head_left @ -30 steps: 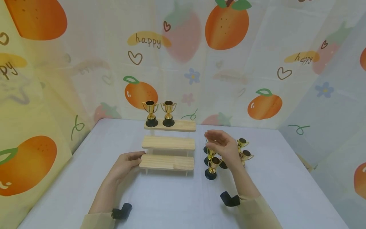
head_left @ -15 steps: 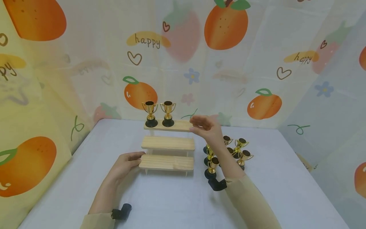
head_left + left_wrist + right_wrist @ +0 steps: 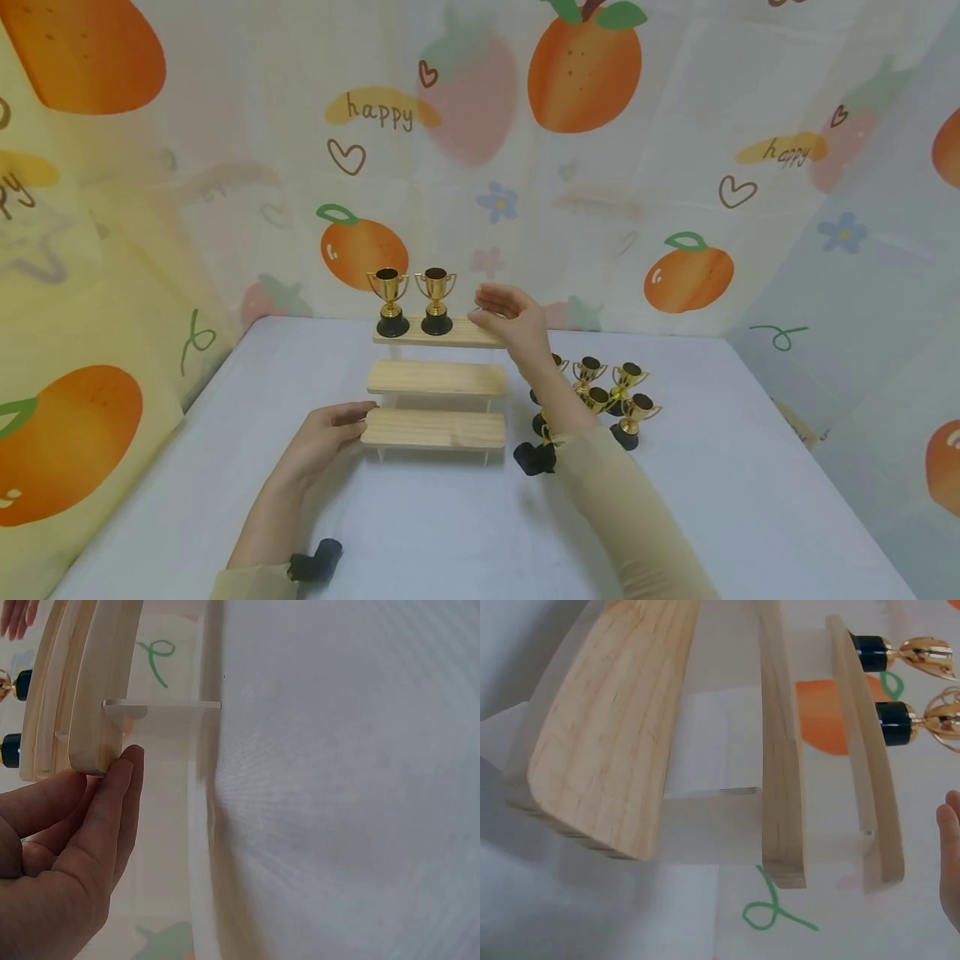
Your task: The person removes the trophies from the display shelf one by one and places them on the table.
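A three-tier wooden display stand [image 3: 435, 427] rises in steps on the table. My left hand [image 3: 318, 442] is at the left end of its lowest tier. In the left wrist view, thumb and fingers [image 3: 112, 802] pinch that end of the board [image 3: 105, 690]. Two gold trophies with black bases, one at far left [image 3: 388, 302] and one beside it [image 3: 436, 302], stand upright on the top tier. My right hand [image 3: 517, 325] hovers at the right end of that tier, fingers slightly bent, no trophy showing between them. The right wrist view catches only its fingertips.
Several more gold trophies [image 3: 630, 421] stand grouped on the white-covered table [image 3: 712, 483], right of the stand; my right forearm overlaps some. A fruit-printed cloth [image 3: 637, 192] hangs behind and at both sides.
My right hand has moved left and up from over the trophy group to the top tier's right end. My left hand stays at the lowest tier. The head view has shifted slightly.
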`<state>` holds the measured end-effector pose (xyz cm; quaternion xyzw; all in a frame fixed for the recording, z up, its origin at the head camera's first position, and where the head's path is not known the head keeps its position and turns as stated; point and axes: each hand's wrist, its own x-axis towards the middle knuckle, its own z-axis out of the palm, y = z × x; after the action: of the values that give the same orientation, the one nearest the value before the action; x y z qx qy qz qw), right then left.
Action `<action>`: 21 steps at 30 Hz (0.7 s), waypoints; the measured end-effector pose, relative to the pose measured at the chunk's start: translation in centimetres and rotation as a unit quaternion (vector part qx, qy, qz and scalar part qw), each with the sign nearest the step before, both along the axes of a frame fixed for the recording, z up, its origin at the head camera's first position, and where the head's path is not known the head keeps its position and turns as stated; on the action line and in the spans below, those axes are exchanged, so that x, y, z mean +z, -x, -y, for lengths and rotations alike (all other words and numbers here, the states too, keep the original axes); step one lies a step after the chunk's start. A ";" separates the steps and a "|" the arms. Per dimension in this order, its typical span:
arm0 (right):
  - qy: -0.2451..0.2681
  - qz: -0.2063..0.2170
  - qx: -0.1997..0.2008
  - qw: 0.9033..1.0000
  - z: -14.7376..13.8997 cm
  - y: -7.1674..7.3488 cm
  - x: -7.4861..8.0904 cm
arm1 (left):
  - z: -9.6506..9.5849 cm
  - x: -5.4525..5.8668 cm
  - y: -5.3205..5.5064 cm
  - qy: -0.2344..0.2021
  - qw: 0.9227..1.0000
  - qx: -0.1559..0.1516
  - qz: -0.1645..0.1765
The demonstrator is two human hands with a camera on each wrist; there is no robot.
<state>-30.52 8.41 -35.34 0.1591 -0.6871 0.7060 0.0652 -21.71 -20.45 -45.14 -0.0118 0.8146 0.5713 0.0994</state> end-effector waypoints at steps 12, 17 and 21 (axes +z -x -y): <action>0.013 0.021 -0.013 1.000 2.5 2.1 0.5 | 0.2 -0.1 0.1 -0.007 1.000 -0.005 -0.005; 0.022 0.029 -0.009 0.999 3.6 2.4 1.0 | 0.2 -0.1 0.1 -0.014 1.000 -0.006 -0.008; 0.015 0.037 -0.005 0.999 4.3 2.4 1.4 | 0.2 -0.1 0.1 -0.015 1.000 -0.005 -0.008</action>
<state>-32.90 4.11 -33.97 0.1283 -0.6795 0.7210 0.0454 -21.85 -20.61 -45.22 -0.0018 0.8065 0.5834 0.0958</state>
